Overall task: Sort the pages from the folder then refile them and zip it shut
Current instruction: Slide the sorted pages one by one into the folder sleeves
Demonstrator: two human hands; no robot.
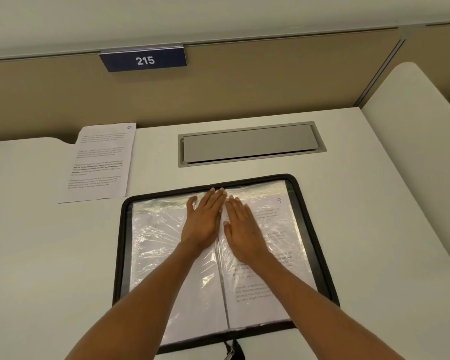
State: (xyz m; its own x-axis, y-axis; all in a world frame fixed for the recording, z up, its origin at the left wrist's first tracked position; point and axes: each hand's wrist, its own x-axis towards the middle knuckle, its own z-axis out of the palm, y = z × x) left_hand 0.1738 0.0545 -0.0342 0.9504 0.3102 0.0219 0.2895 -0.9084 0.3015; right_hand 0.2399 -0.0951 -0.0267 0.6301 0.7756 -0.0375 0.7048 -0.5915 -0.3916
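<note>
Both flat on folder (119, 255): left hand (204, 220), right hand (243, 231) | zipper pull (233, 351) cropped

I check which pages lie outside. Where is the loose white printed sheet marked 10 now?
In the head view, the loose white printed sheet lies flat on the white desk, just beyond the far-left corner of the open black zip folder.

Even, soft light; sleeves (164, 245) glare (edges bow, slightly blurred).
</note>
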